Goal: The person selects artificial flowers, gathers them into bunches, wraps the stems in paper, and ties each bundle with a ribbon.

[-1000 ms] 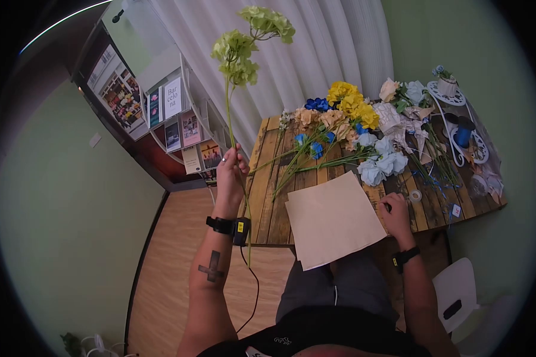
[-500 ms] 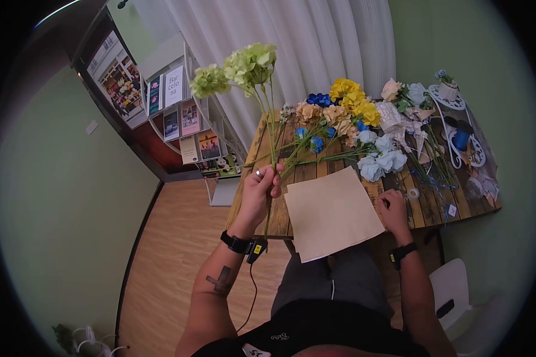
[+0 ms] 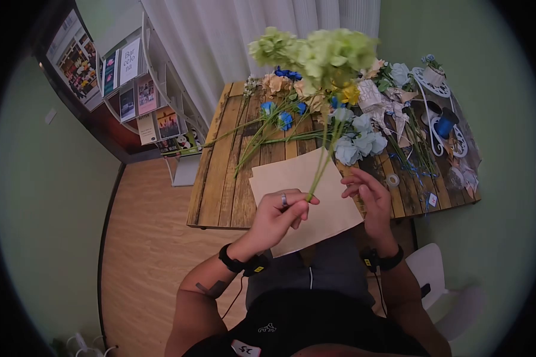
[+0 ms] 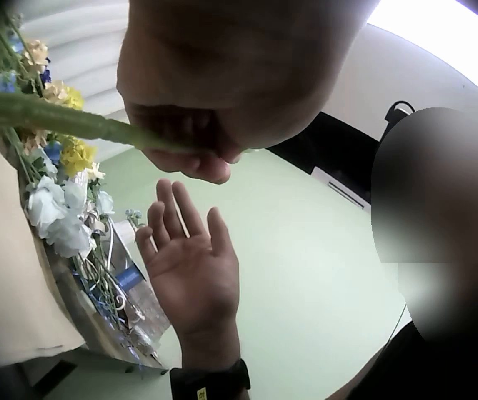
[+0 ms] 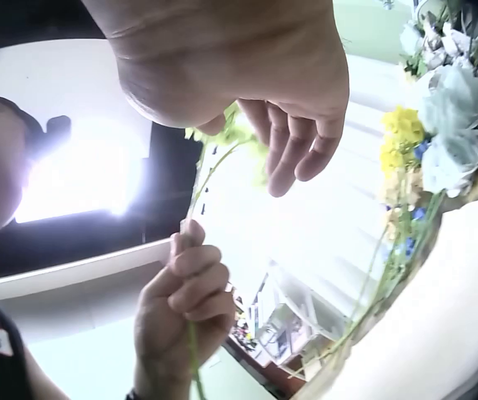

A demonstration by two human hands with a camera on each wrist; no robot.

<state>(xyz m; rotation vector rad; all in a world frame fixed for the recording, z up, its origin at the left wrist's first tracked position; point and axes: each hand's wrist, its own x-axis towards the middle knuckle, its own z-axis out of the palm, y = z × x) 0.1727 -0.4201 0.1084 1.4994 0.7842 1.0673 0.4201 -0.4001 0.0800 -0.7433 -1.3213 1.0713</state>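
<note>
Green hydrangea-like flowers (image 3: 333,56) stand upright above the table, their thin stems (image 3: 323,169) pinched between the thumb and fingers of the left hand (image 3: 278,219). In the right wrist view the left hand (image 5: 185,304) is curled round the stem, part of which hangs below it. The right hand (image 3: 372,205) is raised beside the stems with its fingers spread, holding nothing; the left wrist view shows its palm (image 4: 193,279). Brown paper sheets (image 3: 292,172) lie beneath both hands, over the table's front edge.
On the wooden table (image 3: 220,172), blue, peach and yellow flowers and pale blue roses (image 3: 360,143) lie behind the paper. Farther right are a tape roll (image 3: 392,179), a blue ribbon spool (image 3: 444,125) and a white metal stand (image 3: 433,83). A magazine rack (image 3: 155,101) stands left.
The left hand has brought the green flowers rightward, over the paper. The right hand has lifted off the table and uncurled its fingers near the stems. The head view has shifted.
</note>
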